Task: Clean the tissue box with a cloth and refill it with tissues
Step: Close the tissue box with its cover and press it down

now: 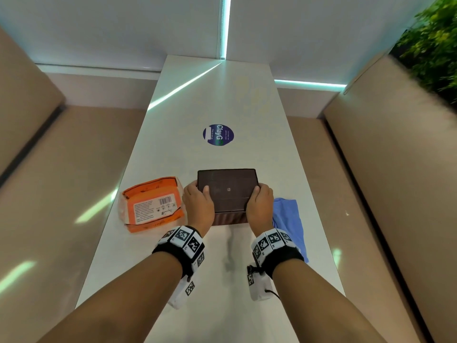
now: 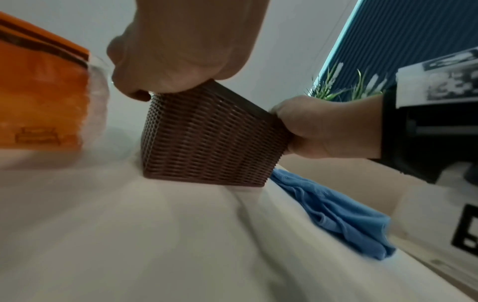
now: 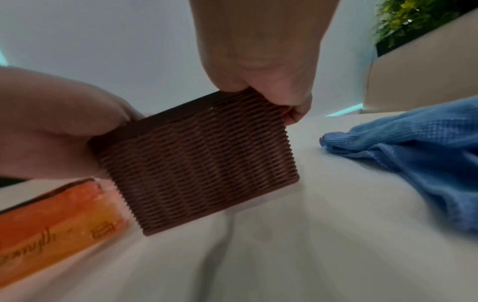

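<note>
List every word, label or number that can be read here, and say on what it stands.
"ClayG": round blue sticker on the table; its small lines are unreadable.
"...ength": cursive fragment on the orange tissue pack, start blurred.
Pack label: barcode and print too small.
Wrist bands: coded squares only, no words.

This looks like a café or restaurant booth — a long white table [image 1: 222, 100] runs between two beige padded benches [image 1: 395, 157]. A round blue "ClayG" sticker [image 1: 218, 134] sits mid-table. White blinds [image 1: 123, 28] cover the window behind, and a green planter [image 1: 435, 40] tops the right bench back — public seating, not a home.
</note>
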`<state>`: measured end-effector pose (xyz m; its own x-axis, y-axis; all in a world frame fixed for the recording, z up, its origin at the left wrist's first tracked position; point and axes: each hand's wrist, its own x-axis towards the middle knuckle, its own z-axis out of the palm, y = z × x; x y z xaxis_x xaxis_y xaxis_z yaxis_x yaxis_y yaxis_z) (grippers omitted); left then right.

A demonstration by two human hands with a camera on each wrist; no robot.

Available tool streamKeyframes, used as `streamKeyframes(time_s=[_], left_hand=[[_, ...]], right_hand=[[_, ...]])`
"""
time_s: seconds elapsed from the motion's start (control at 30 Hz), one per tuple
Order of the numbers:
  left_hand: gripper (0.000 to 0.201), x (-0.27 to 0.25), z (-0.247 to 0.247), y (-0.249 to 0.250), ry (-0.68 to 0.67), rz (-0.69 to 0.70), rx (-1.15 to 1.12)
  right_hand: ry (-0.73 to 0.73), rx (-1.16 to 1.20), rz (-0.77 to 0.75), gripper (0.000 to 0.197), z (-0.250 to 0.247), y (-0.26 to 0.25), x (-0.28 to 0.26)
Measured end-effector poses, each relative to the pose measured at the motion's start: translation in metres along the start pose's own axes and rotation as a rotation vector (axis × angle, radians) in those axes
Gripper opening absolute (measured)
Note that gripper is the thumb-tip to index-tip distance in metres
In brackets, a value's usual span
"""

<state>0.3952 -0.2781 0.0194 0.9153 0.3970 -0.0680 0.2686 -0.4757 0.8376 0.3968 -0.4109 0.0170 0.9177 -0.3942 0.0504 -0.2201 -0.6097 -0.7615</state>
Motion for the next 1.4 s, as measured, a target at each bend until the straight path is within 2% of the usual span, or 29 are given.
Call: streamKeyframes(time_s=[0.33, 0.63, 0.77, 0.9, 1.0, 1.07, 1.17, 1.27, 1.33, 1.4], left_hand=[[0.035, 0.011, 0.002, 0.003, 0.011, 0.001, -0.012], [0.03, 0.01, -0.001, 0.004, 0.0, -0.032, -0.003], [0.033, 0.005, -0.004, 0.002, -0.043, -0.042, 0.021], [0.036, 0.005, -0.008, 0.004, -0.097, -0.049, 0.082], [0.039, 0.003, -0.008, 0.004, -0.107, -0.041, 0.132], [0.045, 0.003, -0.01, 0.008, -0.074, 0.02, 0.229], [0.049, 0.007, -0.013, 0.02, -0.047, 0.198, 0.359], [0.054, 0.009, -0.008, 0.021, -0.194, 0.359, 0.529], [0.057, 0.01, -0.004, 0.016, -0.266, 0.412, 0.691], [0.058, 0.011, -0.002, 0.013, -0.289, 0.427, 0.755]], right_hand=[[-0.049, -0.059, 0.065, 0.033, -0.002, -0.009, 0.011], [-0.025, -0.047, 0.009, 0.033, 0.002, -0.002, 0.005], [-0.061, -0.016, 0.003, 0.038, 0.004, 0.002, 0.002], [-0.108, 0.073, 0.066, 0.044, 0.0, 0.002, 0.001], [-0.164, 0.085, 0.044, 0.045, -0.009, -0.005, -0.002], [-0.171, -0.041, 0.015, 0.049, -0.012, -0.011, 0.003], [-0.125, -0.306, -0.119, 0.052, -0.013, -0.02, 0.013], [-0.243, -0.446, -0.269, 0.054, -0.01, -0.021, 0.018], [-0.314, -0.513, -0.313, 0.058, -0.007, -0.015, 0.019], [-0.342, -0.539, -0.323, 0.064, -0.005, -0.01, 0.02]])
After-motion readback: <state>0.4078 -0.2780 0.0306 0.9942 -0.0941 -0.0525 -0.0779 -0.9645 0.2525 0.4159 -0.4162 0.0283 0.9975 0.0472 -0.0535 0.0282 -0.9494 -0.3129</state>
